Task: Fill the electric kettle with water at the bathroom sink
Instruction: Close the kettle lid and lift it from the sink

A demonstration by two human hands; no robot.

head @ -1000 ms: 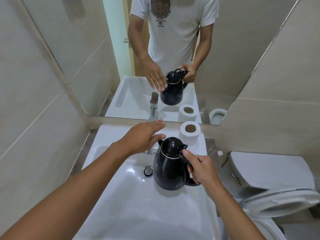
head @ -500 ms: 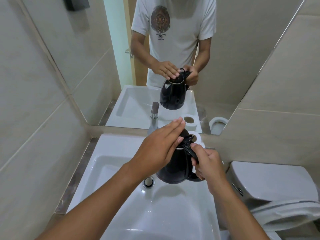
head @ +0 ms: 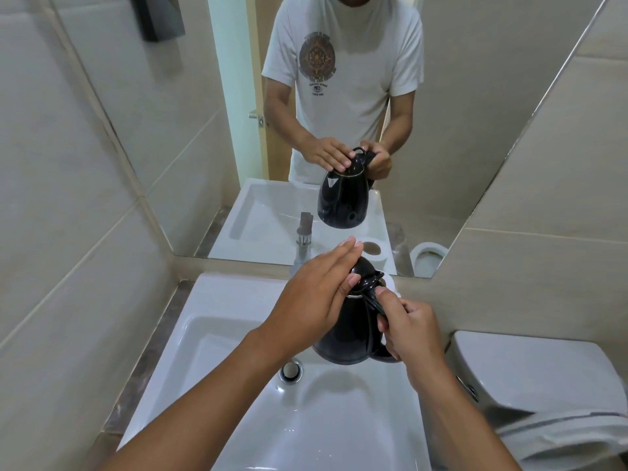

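A black electric kettle (head: pixel 350 331) hangs above the white sink basin (head: pixel 217 338), held off the bottom. My right hand (head: pixel 409 329) is wrapped around its handle, thumb on top near the lid hinge. My left hand (head: pixel 314 300) lies flat over the closed lid with fingers stretched toward the mirror. The chrome tap (head: pixel 301 248) stands behind my left hand, mostly hidden by it. No water is running. The drain (head: pixel 291 371) shows below the kettle.
A toilet paper roll (head: pixel 390 283) sits on the sink's back ledge behind the kettle. A white toilet cistern (head: pixel 530 365) and raised seat (head: pixel 560 433) stand to the right. A large mirror (head: pixel 475 113) covers the wall ahead; tiled wall closes the left side.
The kettle has been lifted higher above the basin. My left hand moved from the tap area onto the kettle's lid. My right hand kept its hold on the handle.
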